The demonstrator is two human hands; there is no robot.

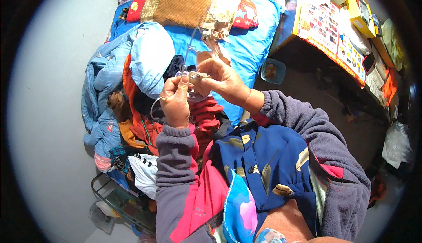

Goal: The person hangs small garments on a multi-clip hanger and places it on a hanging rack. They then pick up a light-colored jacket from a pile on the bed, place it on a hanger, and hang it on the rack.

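Observation:
Over the bed's near part, my left hand (176, 99) and my right hand (226, 82) are raised close together. Thumb and fingers of the left pinch one end of a tangled bundle of pale cord (193, 74). My right fingers close on its other end. A loose pale strand (152, 107) curves down beside my left wrist, and a thin greyish line runs up from the bundle toward the pillow. Exactly what the bundle is, I cannot make out. Behind the hands lie a red ribbed cloth (205, 115) and dark fabric.
The bed has a blue sheet (250, 58) and a brown woven pillow cover (179, 6). Blue bedding (151, 52) and piled clothes lie left. At right stand a table with a printed cover (318, 27), a yellow box (359, 12) and a small blue bin (273, 71).

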